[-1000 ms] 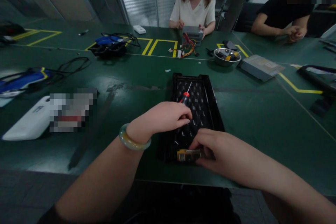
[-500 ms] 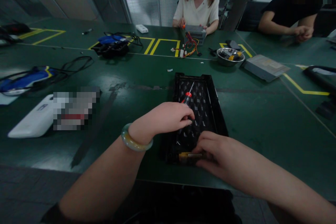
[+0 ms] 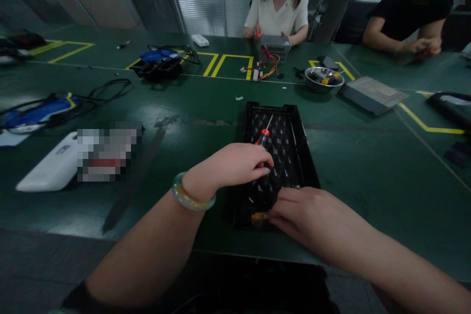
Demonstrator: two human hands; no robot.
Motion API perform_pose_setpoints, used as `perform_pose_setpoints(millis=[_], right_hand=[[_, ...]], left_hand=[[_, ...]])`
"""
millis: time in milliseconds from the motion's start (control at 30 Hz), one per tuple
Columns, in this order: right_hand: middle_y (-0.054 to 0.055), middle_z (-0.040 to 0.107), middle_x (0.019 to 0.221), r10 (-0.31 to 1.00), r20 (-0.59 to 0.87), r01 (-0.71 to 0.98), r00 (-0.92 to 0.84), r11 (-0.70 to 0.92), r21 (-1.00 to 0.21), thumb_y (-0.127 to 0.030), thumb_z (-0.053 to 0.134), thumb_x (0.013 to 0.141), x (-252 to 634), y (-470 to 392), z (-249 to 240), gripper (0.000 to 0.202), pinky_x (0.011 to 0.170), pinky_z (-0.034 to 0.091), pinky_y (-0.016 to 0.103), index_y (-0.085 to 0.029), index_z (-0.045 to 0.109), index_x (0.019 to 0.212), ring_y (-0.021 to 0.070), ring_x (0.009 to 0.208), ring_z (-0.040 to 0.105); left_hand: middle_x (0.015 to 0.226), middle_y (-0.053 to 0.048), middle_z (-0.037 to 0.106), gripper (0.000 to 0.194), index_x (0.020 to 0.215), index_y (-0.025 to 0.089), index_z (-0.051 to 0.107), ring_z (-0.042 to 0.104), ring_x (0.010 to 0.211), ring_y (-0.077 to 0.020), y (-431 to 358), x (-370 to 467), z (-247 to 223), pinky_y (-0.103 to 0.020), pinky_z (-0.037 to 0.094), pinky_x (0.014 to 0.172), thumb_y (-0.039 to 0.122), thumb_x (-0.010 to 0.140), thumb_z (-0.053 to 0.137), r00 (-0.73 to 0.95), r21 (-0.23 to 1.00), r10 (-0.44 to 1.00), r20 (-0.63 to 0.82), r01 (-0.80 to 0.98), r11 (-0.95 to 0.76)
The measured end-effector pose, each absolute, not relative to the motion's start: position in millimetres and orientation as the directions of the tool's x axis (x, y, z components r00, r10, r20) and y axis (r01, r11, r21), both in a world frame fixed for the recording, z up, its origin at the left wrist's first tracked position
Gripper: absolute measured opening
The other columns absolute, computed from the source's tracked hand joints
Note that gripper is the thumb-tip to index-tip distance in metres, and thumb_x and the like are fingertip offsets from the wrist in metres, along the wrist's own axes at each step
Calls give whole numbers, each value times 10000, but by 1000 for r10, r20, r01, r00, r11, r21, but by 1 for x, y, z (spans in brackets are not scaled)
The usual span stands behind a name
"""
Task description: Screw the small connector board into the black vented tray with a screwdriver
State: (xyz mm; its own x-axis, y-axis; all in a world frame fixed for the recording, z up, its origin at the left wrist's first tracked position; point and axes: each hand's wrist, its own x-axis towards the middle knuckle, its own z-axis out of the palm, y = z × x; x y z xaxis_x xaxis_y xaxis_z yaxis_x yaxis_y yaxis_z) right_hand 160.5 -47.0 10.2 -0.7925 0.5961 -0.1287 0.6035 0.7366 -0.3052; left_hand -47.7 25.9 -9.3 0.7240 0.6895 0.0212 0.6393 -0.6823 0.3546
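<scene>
A black plastic tray with a studded floor lies lengthwise before me. My left hand hovers over its left side with curled fingers; what they hold, if anything, is hidden. Just beyond that hand, a red and black screwdriver lies in the tray, its shaft pointing away and its handle partly covered. At the tray's near end, my right hand closes its fingertips round the right part of a yellow utility knife, most of which is concealed by the hand.
Left of the tray lie a white case and a blurred-out flat object. Blue cabled devices sit farther left. Across the table, a person handles a grey power supply. A metal bowl of tools and a grey box stand right.
My right hand has shifted slightly left along the yellow utility knife, covering more of it. My left hand and the screwdriver stay put.
</scene>
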Motion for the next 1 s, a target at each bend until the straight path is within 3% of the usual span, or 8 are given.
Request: perform_pose_setpoints(millis=[200,300,400,500,633,867,1000], right_hand=[[1,661,844,639,-91,625,-764,697,-351,-179,585,906,163,-42,17,111,682,464,293,-196,683,857,146,737,629],[-17,666,814,748,-31,674,-663,579,-458,-166,639,859,171,-32,25,91,650,450,252,-216,714,851,113,706,613],[-22,692,798,874,70,673,-481,419,-609,-263,676,853,183,-18,30,69,619,447,233,-237,739,863,103,686,616],[4,720,809,950,141,592,-278,285,-754,-383,704,840,193,-5,32,177,645,468,246,-214,746,870,123,710,637],[16,704,773,973,158,382,-169,212,-900,-413,748,797,198,7,30,246,604,464,235,-174,732,853,112,663,594],[3,666,742,976,158,268,-148,193,-944,-408,768,782,197,9,27,257,559,431,210,-163,720,843,80,609,523],[7,676,763,977,154,262,-148,189,-946,-386,764,788,196,8,28,232,564,438,204,-164,721,838,81,625,536]], left_hand=[[1077,-23,702,260,1131,226,681,649,970,-191,26,-48,-10,-314,483,851,334,956,523,723,359,690,12,641,-678],[1077,-24,701,245,1123,226,682,648,957,-185,26,-48,-9,-300,480,826,315,947,536,726,372,687,-2,639,-673],[1053,-15,704,224,1105,230,684,647,926,-175,25,-50,-4,-286,475,795,280,926,560,724,396,690,-22,640,-659],[1028,-2,709,206,1075,236,696,647,903,-160,23,-51,4,-272,469,791,263,905,584,739,438,673,-42,619,-653],[968,22,713,153,992,242,719,640,862,-128,18,-49,13,-237,460,760,223,892,605,809,511,586,-54,526,-679],[964,23,714,209,1080,282,721,641,890,-129,0,-26,9,-238,458,806,228,921,597,909,540,416,-11,355,-763],[946,21,709,194,1075,274,718,636,911,-143,-8,-17,4,-260,457,835,254,918,606,917,506,398,-6,346,-790]])
